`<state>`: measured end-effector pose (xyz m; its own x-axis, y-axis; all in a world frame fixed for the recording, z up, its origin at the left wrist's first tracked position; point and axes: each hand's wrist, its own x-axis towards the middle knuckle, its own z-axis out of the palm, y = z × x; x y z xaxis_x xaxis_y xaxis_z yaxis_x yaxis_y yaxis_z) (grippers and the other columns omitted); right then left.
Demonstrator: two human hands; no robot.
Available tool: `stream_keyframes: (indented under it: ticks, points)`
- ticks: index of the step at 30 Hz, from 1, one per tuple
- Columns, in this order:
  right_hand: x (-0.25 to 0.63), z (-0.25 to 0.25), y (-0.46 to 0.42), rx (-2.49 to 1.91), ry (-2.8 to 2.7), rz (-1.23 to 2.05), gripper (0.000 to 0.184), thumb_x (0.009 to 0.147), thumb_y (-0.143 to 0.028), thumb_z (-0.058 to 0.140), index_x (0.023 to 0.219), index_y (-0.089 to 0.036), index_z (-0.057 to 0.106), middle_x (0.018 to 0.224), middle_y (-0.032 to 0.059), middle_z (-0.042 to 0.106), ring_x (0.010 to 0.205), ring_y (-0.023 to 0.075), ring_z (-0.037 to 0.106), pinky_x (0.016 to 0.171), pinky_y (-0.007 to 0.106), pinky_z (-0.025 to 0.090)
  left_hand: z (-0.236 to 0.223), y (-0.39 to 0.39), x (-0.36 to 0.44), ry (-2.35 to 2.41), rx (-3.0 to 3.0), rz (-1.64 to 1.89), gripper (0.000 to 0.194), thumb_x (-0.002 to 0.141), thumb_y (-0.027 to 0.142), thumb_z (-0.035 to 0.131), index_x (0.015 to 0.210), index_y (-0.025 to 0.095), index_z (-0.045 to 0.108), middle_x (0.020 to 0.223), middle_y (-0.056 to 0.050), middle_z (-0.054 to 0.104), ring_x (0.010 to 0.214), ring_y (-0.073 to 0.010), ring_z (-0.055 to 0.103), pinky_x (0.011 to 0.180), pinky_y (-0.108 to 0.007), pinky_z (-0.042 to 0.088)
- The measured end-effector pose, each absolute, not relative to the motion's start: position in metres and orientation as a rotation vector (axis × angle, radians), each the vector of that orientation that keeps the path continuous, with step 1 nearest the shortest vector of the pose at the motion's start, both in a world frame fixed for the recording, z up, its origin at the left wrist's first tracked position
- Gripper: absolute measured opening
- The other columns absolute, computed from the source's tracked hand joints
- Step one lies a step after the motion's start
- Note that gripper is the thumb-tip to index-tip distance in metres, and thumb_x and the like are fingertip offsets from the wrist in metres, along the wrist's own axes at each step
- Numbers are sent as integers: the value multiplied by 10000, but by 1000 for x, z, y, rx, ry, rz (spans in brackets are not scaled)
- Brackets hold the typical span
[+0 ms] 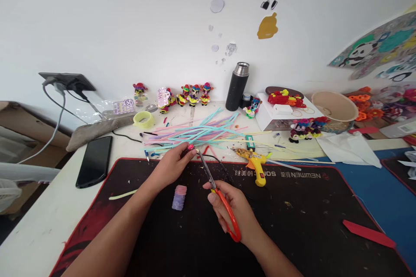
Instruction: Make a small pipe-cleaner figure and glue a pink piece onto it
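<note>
My right hand [235,207] grips a pair of scissors [225,207] with red-orange handles, the blades angled up and left. Their tips meet the fingertips of my left hand [172,164]. Pinched in that hand is a small piece with a pinkish-red end [190,147]; its kind is too small to make out. Below the left hand, a pink and purple ribbed block [179,198] lies on the black desk mat [195,242]. A pale yellow pipe cleaner [122,194] lies partly behind my left forearm. Just beyond both hands is a pile of pastel pipe cleaners [198,132].
A yellow glue gun [256,164] lies right of the scissors. A black phone [94,161] is at left, near a yellow tape roll [143,119]. Along the wall stand small fuzzy figures [194,95] and a black thermos [237,86]. A red strip [368,233] lies at right.
</note>
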<state>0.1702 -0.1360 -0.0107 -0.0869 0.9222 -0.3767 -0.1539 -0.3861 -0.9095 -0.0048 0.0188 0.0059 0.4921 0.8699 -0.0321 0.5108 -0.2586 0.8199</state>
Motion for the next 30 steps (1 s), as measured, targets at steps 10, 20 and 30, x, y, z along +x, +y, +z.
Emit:
stream_keyframes:
  ticks: [10,20,30]
  points:
    - [170,-9,-136,-1339,-917,1606,720,830,-767,667,1213,-157,667,478,-114,440,322,72,358,333,186,299,15,21,-9,1055,1627,652,426,930,619,601,851,203,550,729,39,455,650,-132,390,597,-259,339]
    - [170,-6,-135,-1351,-929,1609,709,832,-756,666,1209,-155,669,457,-116,430,322,79,361,337,189,289,16,19,-9,999,1569,673,385,917,580,652,904,198,607,743,39,470,652,-128,392,604,-263,340]
    - [170,-6,-135,-1353,-948,1614,682,845,-746,658,1198,-163,666,464,-115,440,318,81,369,333,191,300,15,19,-8,1002,1603,666,383,916,584,639,864,211,571,741,38,476,656,-136,403,614,-268,360]
